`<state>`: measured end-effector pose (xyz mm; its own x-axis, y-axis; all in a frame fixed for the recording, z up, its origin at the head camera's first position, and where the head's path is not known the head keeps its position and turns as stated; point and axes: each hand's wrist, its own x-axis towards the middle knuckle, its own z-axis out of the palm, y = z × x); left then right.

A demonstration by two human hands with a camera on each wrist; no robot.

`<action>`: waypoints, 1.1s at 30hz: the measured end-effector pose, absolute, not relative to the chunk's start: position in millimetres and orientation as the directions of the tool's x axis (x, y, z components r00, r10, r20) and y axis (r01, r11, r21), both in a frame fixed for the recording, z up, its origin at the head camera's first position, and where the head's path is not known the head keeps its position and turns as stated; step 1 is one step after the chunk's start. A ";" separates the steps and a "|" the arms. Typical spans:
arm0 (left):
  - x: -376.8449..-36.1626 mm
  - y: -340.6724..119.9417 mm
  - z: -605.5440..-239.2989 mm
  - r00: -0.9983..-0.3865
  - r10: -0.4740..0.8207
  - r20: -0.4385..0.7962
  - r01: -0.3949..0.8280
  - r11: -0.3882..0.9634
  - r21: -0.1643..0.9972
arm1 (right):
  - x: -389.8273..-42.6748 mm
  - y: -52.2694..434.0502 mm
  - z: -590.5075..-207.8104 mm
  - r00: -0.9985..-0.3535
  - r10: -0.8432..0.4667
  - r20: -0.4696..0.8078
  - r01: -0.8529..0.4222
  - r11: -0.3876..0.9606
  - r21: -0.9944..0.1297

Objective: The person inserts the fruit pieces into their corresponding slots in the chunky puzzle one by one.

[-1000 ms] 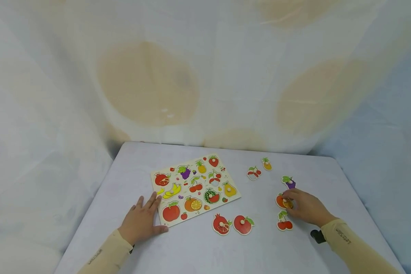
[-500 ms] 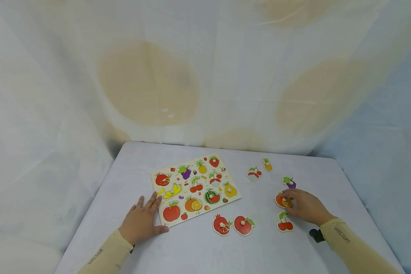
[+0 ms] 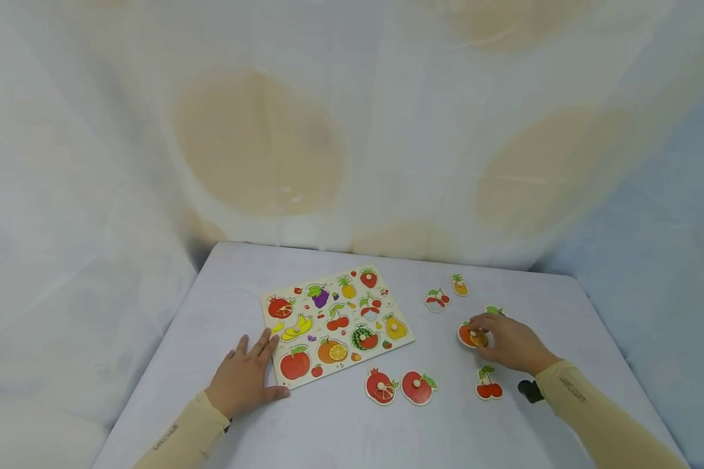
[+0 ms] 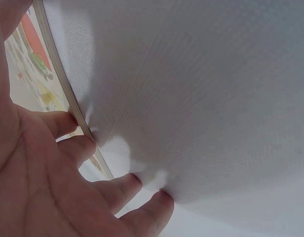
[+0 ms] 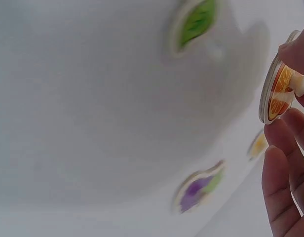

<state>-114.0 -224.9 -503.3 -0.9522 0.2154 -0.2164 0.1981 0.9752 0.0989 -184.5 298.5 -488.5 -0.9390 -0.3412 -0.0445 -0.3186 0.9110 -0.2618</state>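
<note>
Fingers (image 5: 285, 143) pinching orange piece (image 5: 276, 94), puzzle board (image 3: 336, 324) unlettered

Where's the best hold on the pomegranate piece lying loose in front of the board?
Pinch the small pale knob in the middle of the pomegranate piece, coming straight down from above. The piece lies flat on the table, so its thin edge offers little to grip, while the knob probably stands proud. The apple piece sits close on its right.
</note>
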 end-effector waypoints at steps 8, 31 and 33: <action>-114.3 -224.8 -502.9 -0.952 0.221 -0.210 0.204 0.974 0.099 | -202.2 245.6 -470.3 -0.891 -0.454 -0.034 -0.429 0.862 -0.269; -114.2 -223.8 -501.3 -0.953 0.215 -0.212 0.198 0.975 0.100 | -216.5 78.0 -473.4 -0.658 -0.753 -0.020 -0.713 0.631 -0.304; -113.7 -223.5 -500.5 -0.953 0.215 -0.213 0.197 0.975 0.101 | -216.8 72.2 -477.6 -0.648 -0.761 -0.027 -0.718 0.622 -0.313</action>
